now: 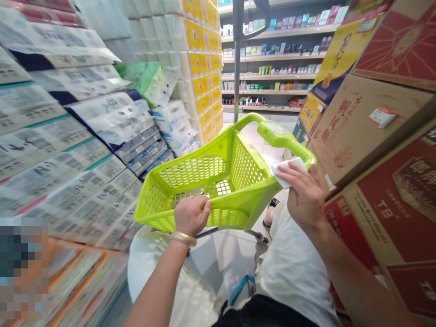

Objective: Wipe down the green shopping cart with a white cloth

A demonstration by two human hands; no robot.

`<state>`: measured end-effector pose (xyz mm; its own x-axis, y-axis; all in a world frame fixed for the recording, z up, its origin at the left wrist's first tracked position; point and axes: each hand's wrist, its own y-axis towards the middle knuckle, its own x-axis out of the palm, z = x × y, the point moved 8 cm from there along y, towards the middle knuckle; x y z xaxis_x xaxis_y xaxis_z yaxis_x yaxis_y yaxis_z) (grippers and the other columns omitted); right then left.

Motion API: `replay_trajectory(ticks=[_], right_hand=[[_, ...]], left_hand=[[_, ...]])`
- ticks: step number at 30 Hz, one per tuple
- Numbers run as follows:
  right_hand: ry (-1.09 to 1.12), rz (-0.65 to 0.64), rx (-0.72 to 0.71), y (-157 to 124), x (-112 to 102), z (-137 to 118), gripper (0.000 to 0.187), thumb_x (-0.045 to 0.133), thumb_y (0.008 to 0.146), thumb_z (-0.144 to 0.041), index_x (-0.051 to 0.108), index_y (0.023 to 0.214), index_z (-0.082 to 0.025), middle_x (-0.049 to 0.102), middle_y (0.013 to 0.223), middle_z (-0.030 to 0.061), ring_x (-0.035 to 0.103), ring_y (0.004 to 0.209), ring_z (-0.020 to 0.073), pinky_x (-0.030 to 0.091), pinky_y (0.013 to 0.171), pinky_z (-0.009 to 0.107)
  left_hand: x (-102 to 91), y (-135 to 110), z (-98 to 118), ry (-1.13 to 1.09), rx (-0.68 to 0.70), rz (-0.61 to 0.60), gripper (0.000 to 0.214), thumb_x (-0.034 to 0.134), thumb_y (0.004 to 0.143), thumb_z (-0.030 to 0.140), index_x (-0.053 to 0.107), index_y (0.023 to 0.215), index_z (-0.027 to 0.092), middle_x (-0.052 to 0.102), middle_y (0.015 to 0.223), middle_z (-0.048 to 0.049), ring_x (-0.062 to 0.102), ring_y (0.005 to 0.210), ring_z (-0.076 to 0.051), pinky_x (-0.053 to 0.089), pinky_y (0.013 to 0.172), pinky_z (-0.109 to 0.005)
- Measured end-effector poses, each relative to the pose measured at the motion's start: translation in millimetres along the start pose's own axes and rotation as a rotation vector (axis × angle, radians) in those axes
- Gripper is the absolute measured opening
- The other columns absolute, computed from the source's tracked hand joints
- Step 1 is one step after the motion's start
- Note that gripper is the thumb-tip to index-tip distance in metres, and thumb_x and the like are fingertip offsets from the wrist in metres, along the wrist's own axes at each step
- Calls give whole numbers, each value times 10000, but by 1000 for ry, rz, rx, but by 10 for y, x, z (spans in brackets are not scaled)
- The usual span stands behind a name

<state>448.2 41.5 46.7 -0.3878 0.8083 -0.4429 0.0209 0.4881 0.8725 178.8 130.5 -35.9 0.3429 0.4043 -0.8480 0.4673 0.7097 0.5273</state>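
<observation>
A lime-green plastic shopping cart [250,202] stands in front of me, its perforated basket facing left and its raised handle [276,133] on the right. My left hand [191,214], with a gold-coloured bangle at the wrist, is closed around the basket's near rim. Against the side of the handle near its lower right end, my right hand [305,193] presses a white folded cloth or tissue [282,173]. Its fingers lie over the white piece, hiding part of it. No goods show inside the visible part of the basket.
Stacked paper packs [98,118] rise close on the left. Cardboard cartons [368,122] form a wall on the right. Behind the cart stand a thin metal post [236,77] and shelves of small bottles and boxes [272,70]. Pale floor tiles [207,263] show below.
</observation>
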Motion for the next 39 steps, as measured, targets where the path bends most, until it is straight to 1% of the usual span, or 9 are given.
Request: replay_trajectory(ticks=[4, 8, 10, 16, 22, 27, 33, 37, 39], right_hand=[[19, -116, -94, 9, 124, -65, 392, 440, 944, -36, 723, 1068, -278, 754, 1165, -7, 665, 1186, 173, 143, 1273, 445], [-45, 35, 47, 120, -74, 232, 358, 439, 957, -69, 724, 1063, -257, 754, 1162, 29, 668, 1185, 204, 177, 1256, 507], [-45, 65, 76, 147, -83, 255, 360, 432, 952, -64, 723, 1062, -245, 752, 1164, 43, 660, 1198, 208, 218, 1247, 499], [44, -185, -132, 155, 251, -43, 408, 436, 938, -15, 712, 1093, -272, 748, 1182, -8, 640, 1225, 161, 225, 1255, 407], [-56, -5, 49, 275, 29, 308, 355, 443, 949, -65, 725, 1060, -249, 758, 1148, 35, 657, 1201, 208, 270, 1230, 473], [21, -223, -128, 211, 246, 68, 407, 417, 950, -40, 706, 1099, -284, 743, 1192, -20, 645, 1215, 157, 250, 1243, 418], [-64, -33, 23, 310, 47, 334, 368, 439, 940, -59, 720, 1068, -259, 762, 1137, 26, 667, 1181, 207, 279, 1218, 466], [12, -208, -119, 256, 202, 146, 398, 429, 940, -42, 708, 1092, -281, 752, 1171, -7, 657, 1196, 167, 269, 1230, 425], [15, -230, -138, 249, 203, 146, 403, 427, 942, -42, 703, 1103, -286, 748, 1182, -12, 654, 1201, 158, 250, 1239, 422]], left_hand=[[30, 90, -77, -5, 23, 17, 374, 377, 974, 374, 677, 806, 226, 709, 731, -28, 593, 709, -198, 368, 662, -344], [36, 180, -136, -15, 56, 67, 335, 408, 960, 348, 671, 795, 225, 714, 733, -22, 592, 703, -195, 364, 655, -340], [40, 220, -166, -20, 69, 90, 330, 415, 957, 340, 670, 783, 222, 718, 731, -20, 592, 696, -195, 366, 655, -340], [75, 331, -259, -49, 77, 85, 350, 412, 956, 345, 682, 776, 214, 726, 732, -20, 601, 687, -192, 376, 651, -337], [140, 385, -270, -65, 28, 44, 404, 390, 952, 388, 692, 742, 221, 697, 669, -23, 596, 659, -190, 377, 633, -329], [142, 399, -286, -74, 5, 25, 428, 377, 951, 407, 697, 734, 224, 702, 679, -29, 607, 667, -190, 387, 641, -323], [160, 397, -340, -89, -25, -20, 436, 372, 940, 425, 696, 723, 230, 702, 682, -36, 615, 675, -195, 391, 637, -323], [170, 386, -340, -78, -33, -31, 440, 366, 939, 429, 693, 721, 231, 718, 713, -38, 623, 688, -199, 400, 646, -324], [165, 384, -321, -75, -29, -32, 441, 363, 941, 427, 695, 727, 231, 720, 714, -36, 623, 689, -197, 399, 644, -321]])
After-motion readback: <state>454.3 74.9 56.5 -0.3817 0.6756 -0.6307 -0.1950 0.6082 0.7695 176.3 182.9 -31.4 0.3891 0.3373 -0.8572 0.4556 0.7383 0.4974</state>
